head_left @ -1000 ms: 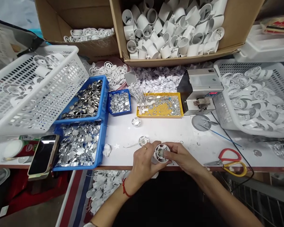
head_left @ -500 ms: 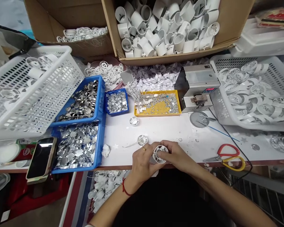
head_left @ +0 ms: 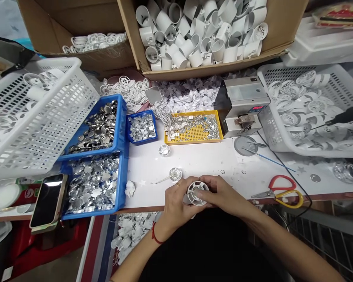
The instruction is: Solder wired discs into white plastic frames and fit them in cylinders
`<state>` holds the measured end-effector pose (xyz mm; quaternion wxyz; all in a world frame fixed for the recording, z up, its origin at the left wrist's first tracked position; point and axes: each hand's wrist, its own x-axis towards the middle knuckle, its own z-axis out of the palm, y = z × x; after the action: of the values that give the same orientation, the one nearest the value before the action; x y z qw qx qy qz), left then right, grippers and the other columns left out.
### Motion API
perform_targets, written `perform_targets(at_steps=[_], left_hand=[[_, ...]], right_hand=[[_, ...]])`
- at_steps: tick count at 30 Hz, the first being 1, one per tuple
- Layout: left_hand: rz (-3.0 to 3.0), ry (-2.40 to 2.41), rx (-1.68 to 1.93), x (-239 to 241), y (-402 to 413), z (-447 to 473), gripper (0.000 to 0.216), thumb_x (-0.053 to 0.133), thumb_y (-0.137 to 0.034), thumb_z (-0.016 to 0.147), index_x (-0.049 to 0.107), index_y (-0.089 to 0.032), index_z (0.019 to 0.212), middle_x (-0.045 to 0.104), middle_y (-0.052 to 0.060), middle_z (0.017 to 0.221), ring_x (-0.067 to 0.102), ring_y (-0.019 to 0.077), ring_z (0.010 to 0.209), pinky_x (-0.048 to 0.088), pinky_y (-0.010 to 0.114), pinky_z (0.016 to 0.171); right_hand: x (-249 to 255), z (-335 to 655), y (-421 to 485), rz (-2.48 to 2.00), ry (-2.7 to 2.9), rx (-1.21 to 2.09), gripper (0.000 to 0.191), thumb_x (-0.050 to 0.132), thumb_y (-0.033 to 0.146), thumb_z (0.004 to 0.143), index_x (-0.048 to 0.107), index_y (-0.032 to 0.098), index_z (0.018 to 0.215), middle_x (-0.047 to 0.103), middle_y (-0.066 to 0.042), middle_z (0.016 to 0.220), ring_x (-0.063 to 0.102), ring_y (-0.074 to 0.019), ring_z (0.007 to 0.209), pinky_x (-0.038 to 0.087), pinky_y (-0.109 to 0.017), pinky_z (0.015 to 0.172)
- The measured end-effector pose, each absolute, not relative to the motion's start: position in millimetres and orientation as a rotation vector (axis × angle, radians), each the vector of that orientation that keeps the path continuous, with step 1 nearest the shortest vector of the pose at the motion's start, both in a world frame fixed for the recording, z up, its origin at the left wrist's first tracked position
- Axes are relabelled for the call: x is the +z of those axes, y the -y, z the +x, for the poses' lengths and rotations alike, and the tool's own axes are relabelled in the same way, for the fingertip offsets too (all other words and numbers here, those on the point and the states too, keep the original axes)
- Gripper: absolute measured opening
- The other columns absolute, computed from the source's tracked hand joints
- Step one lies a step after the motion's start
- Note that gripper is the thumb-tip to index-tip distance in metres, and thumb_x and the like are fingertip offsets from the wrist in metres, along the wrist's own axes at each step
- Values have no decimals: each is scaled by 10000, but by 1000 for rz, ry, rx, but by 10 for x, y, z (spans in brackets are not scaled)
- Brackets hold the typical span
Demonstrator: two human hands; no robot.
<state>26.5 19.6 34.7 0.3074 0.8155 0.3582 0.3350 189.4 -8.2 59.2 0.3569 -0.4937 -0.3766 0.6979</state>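
Both hands hold a white plastic cylinder [head_left: 197, 192] with a spoked open end facing up, just above the bench's front edge. My left hand [head_left: 176, 205] wraps its lower side, and my right hand [head_left: 220, 196] grips it from the right with fingertips at the spokes. What lies inside the cylinder is hidden by my fingers. Just beyond my left hand lies a small spoked white disc [head_left: 175, 174] with a thin metal wire [head_left: 161, 179] trailing from it. Farther back sits a second small disc [head_left: 164, 150].
Blue trays of metal discs [head_left: 94, 184] and a phone [head_left: 48, 201] stand left, by white baskets [head_left: 312, 145]. Behind are a yellow tray [head_left: 194, 127], a grey machine [head_left: 241, 105] and cardboard boxes [head_left: 206, 66]. Scissors [head_left: 278, 194] lie right; a black-handled tool [head_left: 347, 113] is over the right basket.
The whole view has shifted slightly left and upward. A black-handled tool has come in over the right basket. My hands still hold the cylinder, turned slightly.
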Motion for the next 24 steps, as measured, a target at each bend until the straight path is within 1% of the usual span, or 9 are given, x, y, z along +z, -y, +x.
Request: perform_targets(at_steps=[6,9,11,13,14,15,17,20,24], left_hand=[[2124,-909,997,386,-212,267,551,811,-437,671,575,-210,1114,714,27,868,657,154,681,530,261,645],[2038,-855,928,415,-212,182,660,793,-520,660,565,-204,1192,699,27,854,632,146,663,527,258,618],[1966,-861,873,459,-213,106,522,692,-493,788,576,-194,1201,672,13,786,588,123,611,501,237,570],[1952,-918,869,515,-212,41,260,590,-322,897,620,-193,1120,660,4,746,565,100,582,469,209,546],[1966,-945,886,543,-210,18,175,566,-229,906,638,-194,1062,663,0,740,566,90,580,458,197,544],[1989,-957,914,568,-207,2,144,566,-161,894,646,-192,1009,668,-4,741,570,83,579,447,188,541],[2019,-927,993,597,-195,-13,129,579,-105,863,637,-188,944,655,-21,709,551,69,542,420,178,516],[1963,-906,1053,574,-171,-14,95,556,-121,874,613,-190,907,609,-39,657,511,69,506,397,183,492],[1811,-986,1032,512,-160,-18,103,512,-172,915,607,-195,882,596,-22,681,531,96,575,428,203,538]], right_hand=[[664,1930,148,-1261,984,1754,238,650,365,828,648,178,975,662,-5,865,613,-148,814,473,-260,738],[689,1925,162,-1267,934,1755,256,660,381,823,645,181,982,678,-13,878,621,-156,828,481,-262,735],[700,1924,169,-1301,867,1743,273,677,393,805,641,181,974,676,-10,853,618,-150,789,483,-254,695],[710,1920,179,-1342,832,1707,277,691,397,790,641,175,948,668,-8,827,605,-139,746,478,-247,668],[717,1914,186,-1362,835,1679,271,695,394,785,643,170,927,665,-9,816,596,-136,735,474,-246,666],[726,1905,192,-1376,848,1652,260,694,390,785,643,166,907,663,-11,809,590,-134,733,470,-245,667],[750,1881,201,-1372,871,1621,241,681,384,793,644,163,883,662,-15,804,586,-137,742,466,-247,674],[781,1848,192,-1298,849,1661,249,689,380,781,648,170,909,668,-11,812,596,-142,753,478,-256,691],[790,1839,155,-1253,794,1718,292,727,392,747,647,170,920,675,-6,797,605,-141,725,490,-263,686]])
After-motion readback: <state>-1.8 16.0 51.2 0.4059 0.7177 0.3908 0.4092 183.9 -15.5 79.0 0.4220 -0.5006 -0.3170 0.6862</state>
